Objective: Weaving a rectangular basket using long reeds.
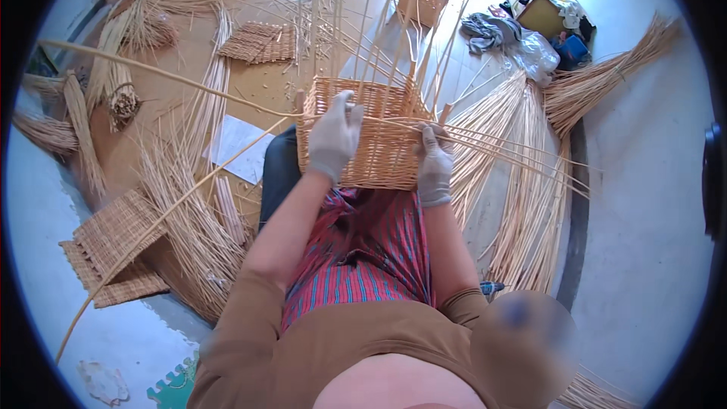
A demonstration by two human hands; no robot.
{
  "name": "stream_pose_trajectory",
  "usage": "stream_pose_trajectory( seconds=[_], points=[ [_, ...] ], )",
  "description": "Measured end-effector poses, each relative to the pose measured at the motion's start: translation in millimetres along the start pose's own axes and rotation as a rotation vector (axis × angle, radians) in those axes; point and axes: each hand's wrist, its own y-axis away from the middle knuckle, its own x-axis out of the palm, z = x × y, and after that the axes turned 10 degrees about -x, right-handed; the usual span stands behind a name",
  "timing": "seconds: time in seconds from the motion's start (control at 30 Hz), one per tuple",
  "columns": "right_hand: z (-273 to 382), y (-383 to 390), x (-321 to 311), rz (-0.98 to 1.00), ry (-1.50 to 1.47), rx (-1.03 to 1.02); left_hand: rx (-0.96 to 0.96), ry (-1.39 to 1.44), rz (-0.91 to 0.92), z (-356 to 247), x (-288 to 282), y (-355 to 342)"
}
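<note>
A half-woven wicker basket rests on my lap, with long upright stakes rising from its far edge. My left hand, in a pale work glove, is at the near wall with fingers bent around a wicker rod; the fingertips are partly hidden. That long rod runs out to the far left. At the basket's right corner my right hand, also gloved, is closed on several thin wicker rods that stretch out to the right.
Loose wicker bundles lie left and right. Woven panels are stacked at lower left, another panel lies farther off. A white sheet is beside my knee. Clothes and a plastic bag sit at far right.
</note>
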Motion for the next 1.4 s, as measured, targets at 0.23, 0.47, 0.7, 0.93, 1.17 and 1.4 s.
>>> stream_pose_trajectory(
  seconds=[0.23, 0.47, 0.7, 0.93, 1.17, 1.4],
  points=[
    [20.3, -22.8, 22.6, 0.083, 0.273, -0.039, -0.300, 0.306, 0.378, 43.5, 22.3, -41.6],
    [39.5, -69.3, 151.1, 0.572, 1.120, -0.951, -0.108, 0.080, 0.177, 47.8, 32.8, -35.0],
    [9.4, -30.5, 11.9, 0.211, 0.335, -0.391, -0.137, 0.283, 0.344, 19.0, 12.4, -35.3],
    [29.4, 3.1, 39.7, 0.562, 0.120, -0.293, -0.133, -0.096, -0.034, -16.9, 18.3, -40.0],
    [77.9, -44.2, -49.9, -0.079, 0.268, -0.115, -0.125, 0.184, 0.327, -67.2, 55.7, -13.1],
    [108.7, -106.8, 55.0, 0.137, 1.500, -1.291, -0.058, -0.057, 0.311, -36.6, 96.6, -13.7]
  ],
)
